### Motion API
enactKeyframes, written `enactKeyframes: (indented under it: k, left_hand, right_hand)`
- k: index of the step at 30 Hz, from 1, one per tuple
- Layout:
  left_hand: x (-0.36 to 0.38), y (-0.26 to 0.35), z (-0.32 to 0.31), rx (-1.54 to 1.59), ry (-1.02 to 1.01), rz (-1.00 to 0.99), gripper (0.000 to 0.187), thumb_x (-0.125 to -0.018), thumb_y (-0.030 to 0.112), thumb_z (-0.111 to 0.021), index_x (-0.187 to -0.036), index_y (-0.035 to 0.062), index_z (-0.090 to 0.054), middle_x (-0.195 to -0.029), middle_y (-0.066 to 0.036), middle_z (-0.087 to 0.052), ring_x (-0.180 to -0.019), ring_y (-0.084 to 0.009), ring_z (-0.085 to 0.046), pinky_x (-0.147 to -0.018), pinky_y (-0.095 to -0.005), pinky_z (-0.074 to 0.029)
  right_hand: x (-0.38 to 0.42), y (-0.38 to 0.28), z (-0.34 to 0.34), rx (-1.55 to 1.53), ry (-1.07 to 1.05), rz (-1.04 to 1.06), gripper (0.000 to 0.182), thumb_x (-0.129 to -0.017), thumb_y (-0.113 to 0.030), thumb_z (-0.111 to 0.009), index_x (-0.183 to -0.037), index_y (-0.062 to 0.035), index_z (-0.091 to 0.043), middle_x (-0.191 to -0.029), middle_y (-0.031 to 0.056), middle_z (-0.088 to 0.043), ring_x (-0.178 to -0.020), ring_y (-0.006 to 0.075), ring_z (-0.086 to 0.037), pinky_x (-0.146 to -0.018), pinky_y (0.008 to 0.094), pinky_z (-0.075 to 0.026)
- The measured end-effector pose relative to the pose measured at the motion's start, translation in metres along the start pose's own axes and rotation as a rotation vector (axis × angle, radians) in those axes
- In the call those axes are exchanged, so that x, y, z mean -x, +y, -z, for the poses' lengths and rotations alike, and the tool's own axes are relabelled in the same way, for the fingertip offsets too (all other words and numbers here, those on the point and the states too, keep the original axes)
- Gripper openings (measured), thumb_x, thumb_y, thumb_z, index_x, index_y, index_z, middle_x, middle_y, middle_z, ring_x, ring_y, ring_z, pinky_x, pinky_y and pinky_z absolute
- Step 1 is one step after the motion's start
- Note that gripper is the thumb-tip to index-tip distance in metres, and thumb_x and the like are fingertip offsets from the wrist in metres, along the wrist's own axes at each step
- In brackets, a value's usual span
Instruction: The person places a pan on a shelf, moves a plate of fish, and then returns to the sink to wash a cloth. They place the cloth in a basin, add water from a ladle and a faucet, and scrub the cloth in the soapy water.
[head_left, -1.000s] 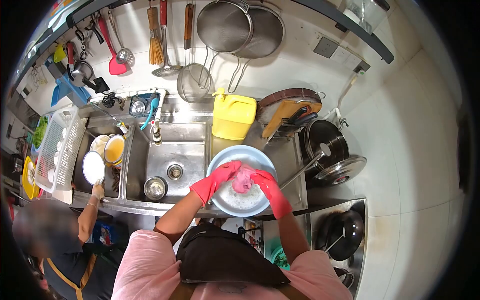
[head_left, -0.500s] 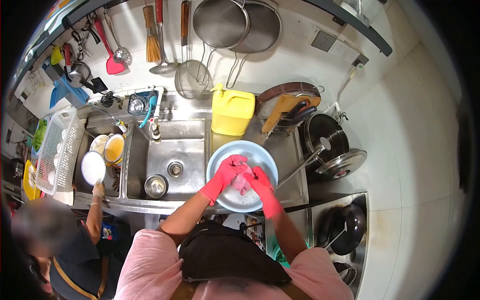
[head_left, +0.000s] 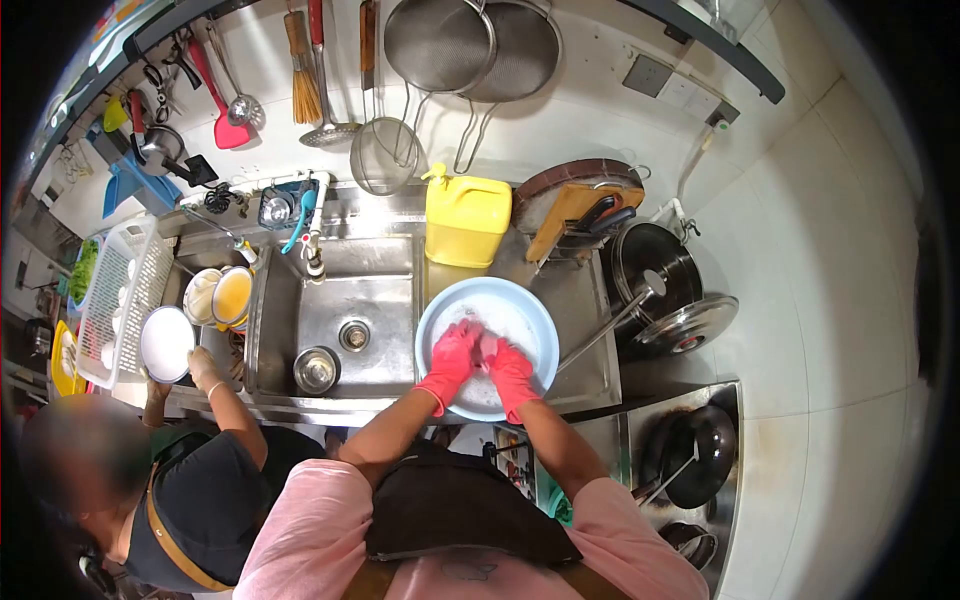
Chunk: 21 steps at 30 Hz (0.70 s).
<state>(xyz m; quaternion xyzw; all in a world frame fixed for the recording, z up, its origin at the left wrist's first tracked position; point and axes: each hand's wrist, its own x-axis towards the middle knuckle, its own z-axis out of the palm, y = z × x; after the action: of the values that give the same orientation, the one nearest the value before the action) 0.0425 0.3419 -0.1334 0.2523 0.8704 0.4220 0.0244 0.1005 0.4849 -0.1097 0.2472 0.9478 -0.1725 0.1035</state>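
Observation:
Both my hands wear pink rubber gloves and are down in a light blue basin [head_left: 547, 330] of sudsy water. My left hand [head_left: 454, 358] is closed on a pink cloth [head_left: 487, 349], its fingers bent into the suds. From the other side my right hand [head_left: 509, 372] grips the same cloth, close beside the left. The cloth is bunched, and most of it is hidden by the gloves and foam.
Left of the basin is a steel sink [head_left: 375, 275] with a metal bowl [head_left: 316, 371]. A yellow jug [head_left: 467, 222] stands behind the basin; a ladle [head_left: 610, 322] handle reaches its right side. A co-worker [head_left: 215, 500] at far left holds a white bowl [head_left: 167, 345].
My hands have lowered the cloth from above the basin into the suds. The co-worker has moved the white bowl left and now has both hands at it.

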Motion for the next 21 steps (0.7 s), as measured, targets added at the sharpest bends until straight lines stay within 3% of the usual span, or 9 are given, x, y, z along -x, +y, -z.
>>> enactKeyframes:
  k: [1,3,4,5,8,11,12,15,21]
  left_hand:
    - [0.01,0.006,0.005,-0.288,0.074,-0.164,0.03,-0.087,0.031,-0.057,-0.111,0.0165,-0.066,-0.114,-0.018,-0.062,-0.109,-0.0374,-0.057,-0.09,-0.0447,-0.048]
    - [0.016,-0.018,-0.006,-0.335,-0.169,-0.064,0.037,-0.081,0.033,-0.068,-0.113,0.0148,-0.066,-0.114,-0.018,-0.062,-0.113,-0.0381,-0.055,-0.093,-0.0453,-0.046]
    - [0.013,-0.011,0.0,-0.068,-0.257,0.227,0.041,-0.08,0.036,-0.068,-0.114,0.0128,-0.065,-0.112,-0.018,-0.062,-0.108,-0.0393,-0.058,-0.094,-0.0437,-0.047]
    - [0.013,-0.003,0.005,-0.16,-0.253,0.222,0.039,-0.083,0.036,-0.064,-0.113,0.0115,-0.065,-0.113,-0.02,-0.062,-0.105,-0.0378,-0.059,-0.092,-0.043,-0.048]
    - [0.005,0.011,0.003,-0.31,-0.252,0.273,0.037,-0.089,0.036,-0.056,-0.113,0.0079,-0.062,-0.112,-0.022,-0.063,-0.098,-0.0335,-0.063,-0.086,-0.0418,-0.051]
    - [-0.021,-0.038,-0.054,0.645,-0.142,0.813,0.041,-0.09,0.034,-0.059,-0.119,0.0053,-0.057,-0.109,-0.018,-0.064,-0.093,-0.0304,-0.064,-0.078,-0.0421,-0.052]
    - [-0.022,-0.051,-0.066,1.0,-0.103,0.958,0.042,-0.091,0.034,-0.06,-0.121,0.0045,-0.056,-0.108,-0.017,-0.065,-0.091,-0.0293,-0.065,-0.076,-0.0422,-0.053]
    - [-0.03,-0.047,-0.058,1.488,-0.227,1.091,0.035,-0.097,0.037,-0.052,-0.117,0.0084,-0.057,-0.109,-0.014,-0.066,-0.071,-0.029,-0.066,-0.055,-0.0451,-0.052]
    - [-0.02,-0.028,-0.052,1.398,-0.164,1.119,0.039,-0.098,0.043,-0.045,-0.114,0.0091,-0.058,-0.097,-0.013,-0.066,-0.065,-0.0269,-0.064,-0.051,-0.0426,-0.05]
  right_hand:
    - [0.003,0.001,-0.01,-0.002,-0.028,0.008,0.03,-0.09,-0.033,-0.052,-0.111,-0.0147,-0.064,-0.109,0.0165,-0.067,-0.106,0.0364,-0.063,-0.088,0.0486,-0.05]
    - [-0.026,0.041,-0.078,0.062,0.024,0.093,0.033,-0.09,-0.033,-0.053,-0.113,-0.0123,-0.062,-0.101,0.0167,-0.068,-0.095,0.0351,-0.066,-0.079,0.0464,-0.053]
    - [-0.029,0.049,-0.088,0.085,0.068,0.089,0.032,-0.091,-0.033,-0.054,-0.112,-0.0114,-0.062,-0.096,0.0157,-0.069,-0.089,0.0333,-0.068,-0.073,0.0446,-0.054]
    - [-0.024,0.043,-0.078,0.108,0.111,0.084,0.031,-0.091,-0.033,-0.055,-0.112,-0.0106,-0.062,-0.092,0.0147,-0.07,-0.082,0.0315,-0.069,-0.068,0.0428,-0.055]
    - [0.008,-0.019,0.02,-0.843,-0.213,-0.424,0.027,-0.093,-0.032,-0.057,-0.105,-0.0083,-0.064,-0.079,0.0087,-0.066,-0.062,0.0235,-0.066,-0.051,0.033,-0.052]
    - [0.005,-0.018,0.02,-1.135,-0.176,-0.255,0.024,-0.094,-0.029,-0.06,-0.102,-0.0071,-0.064,-0.075,0.0039,-0.062,-0.055,0.0159,-0.06,-0.043,0.0263,-0.045]
    - [0.017,-0.035,0.047,-1.031,-0.185,-0.193,0.029,-0.094,-0.031,-0.06,-0.109,-0.006,-0.064,-0.078,0.0043,-0.064,-0.061,0.0154,-0.062,-0.048,0.0249,-0.047]
    - [0.026,-0.063,0.043,-1.392,-0.264,-0.241,0.032,-0.095,-0.033,-0.06,-0.114,-0.0075,-0.064,-0.082,0.0048,-0.066,-0.069,0.0133,-0.064,-0.053,0.0228,-0.048]
    - [0.03,-0.074,0.031,-0.903,-0.057,-0.078,0.049,-0.097,-0.046,-0.049,-0.095,-0.0024,-0.07,-0.082,0.0123,-0.07,-0.081,0.0255,-0.068,-0.071,0.0363,-0.05]
